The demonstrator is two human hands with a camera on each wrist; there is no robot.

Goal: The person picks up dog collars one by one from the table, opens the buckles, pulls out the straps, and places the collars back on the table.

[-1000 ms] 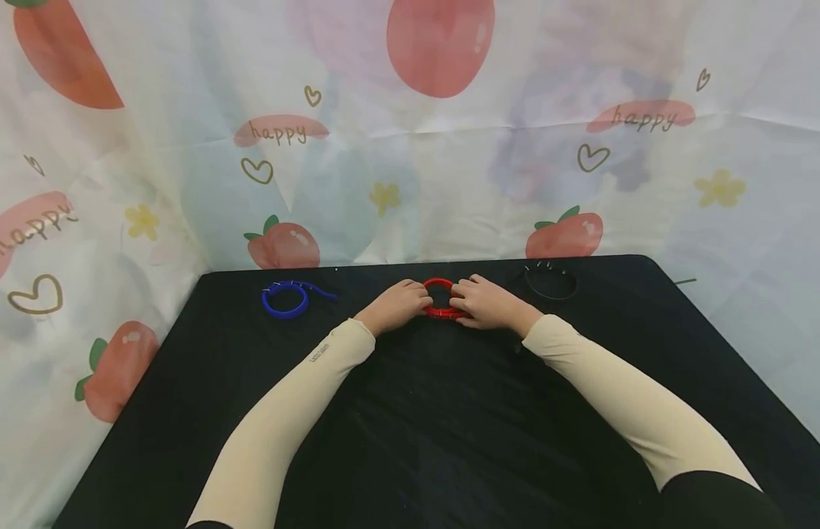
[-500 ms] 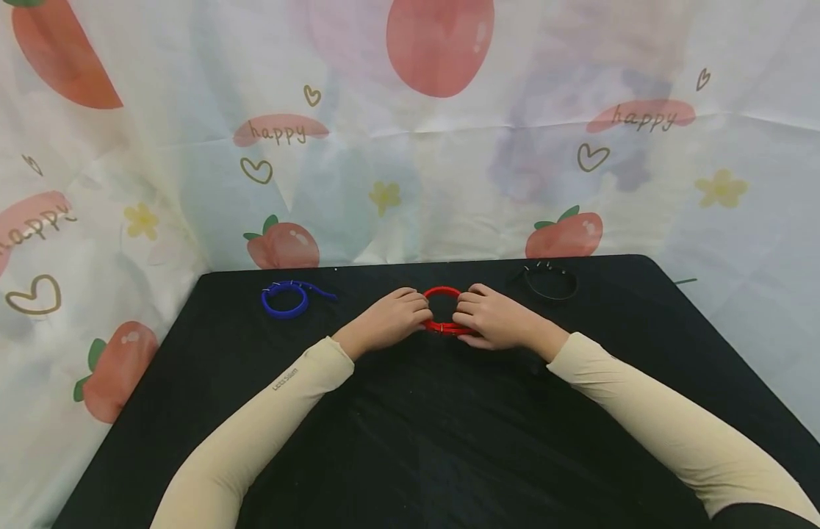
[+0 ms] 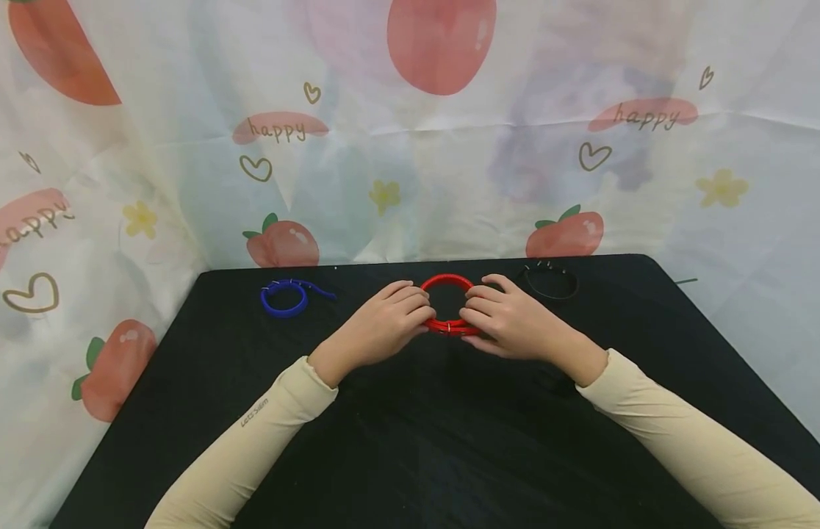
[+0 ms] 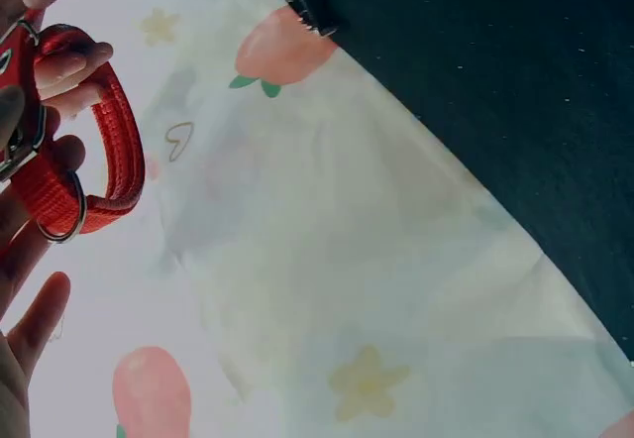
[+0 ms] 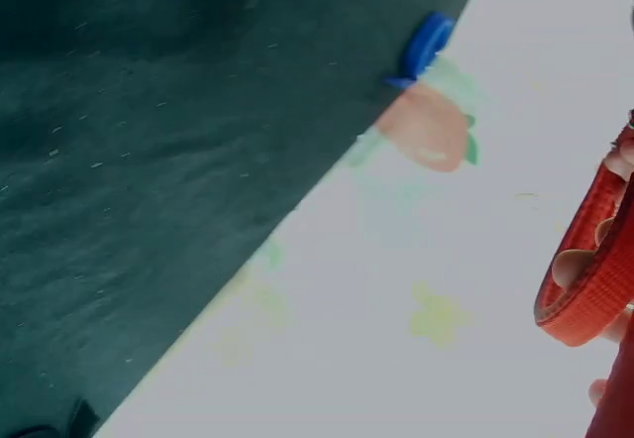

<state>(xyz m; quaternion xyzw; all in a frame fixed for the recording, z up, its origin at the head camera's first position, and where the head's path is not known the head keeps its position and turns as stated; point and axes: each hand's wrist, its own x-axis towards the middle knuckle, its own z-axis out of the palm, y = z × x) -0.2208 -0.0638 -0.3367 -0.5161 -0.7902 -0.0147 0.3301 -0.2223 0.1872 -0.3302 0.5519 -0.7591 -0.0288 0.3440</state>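
Both hands hold a red collar [image 3: 447,279], buckled into a loop, above the far middle of the black table. My left hand [image 3: 390,323] grips its left side, fingers curled over the band. On the opposite side my right hand [image 3: 516,319] pinches the band, with the thumb below. In the left wrist view the collar [image 4: 121,151] shows a metal buckle and a D-ring, and fingers pass through the loop. The right wrist view catches its woven band [image 5: 592,284] at the right edge, fingertips inside the loop.
On the table [image 3: 410,455], a blue collar [image 3: 286,314] with a loose tail lies at the back left. A black collar [image 3: 552,297] lies at the back right, close behind the right hand. A printed curtain [image 3: 450,162] hangs behind the far edge.
Both hands have brought the red collar up off the table and nearer to me, drifting slightly right. More of the loop shows between the hands. The blue and black collars have stayed put.
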